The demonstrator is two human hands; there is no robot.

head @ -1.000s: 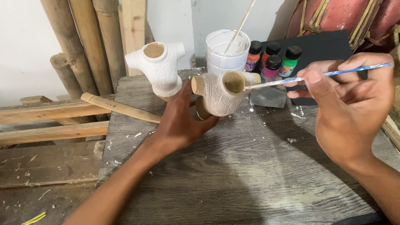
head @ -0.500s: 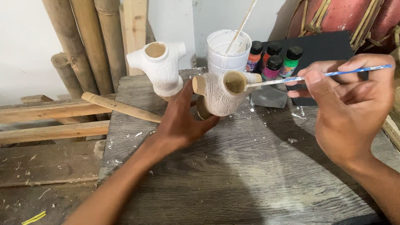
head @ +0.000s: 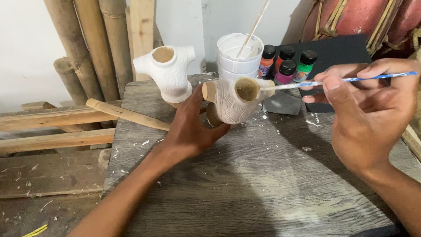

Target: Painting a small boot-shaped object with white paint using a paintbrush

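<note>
Painting of a white shirt-shaped carving, both hands engaged.

The left hand [head: 193,127] grasps the white-coated carved piece [head: 232,101] from below and behind, fingers wrapped on its lower body, holding it just above the grey wooden table [head: 245,184]. The right hand [head: 368,114] pinches a thin blue-handled brush [head: 333,81] between thumb and fingers; the brush tip touches the rim of the piece's open neck. A second white carved piece [head: 169,72] stands to the left, apart. Behind the held piece stand a white cup [head: 239,57] with a stick in it and a cluster of small paint bottles [head: 287,63]. Bamboo poles [head: 87,44] lean at the wall.
</note>
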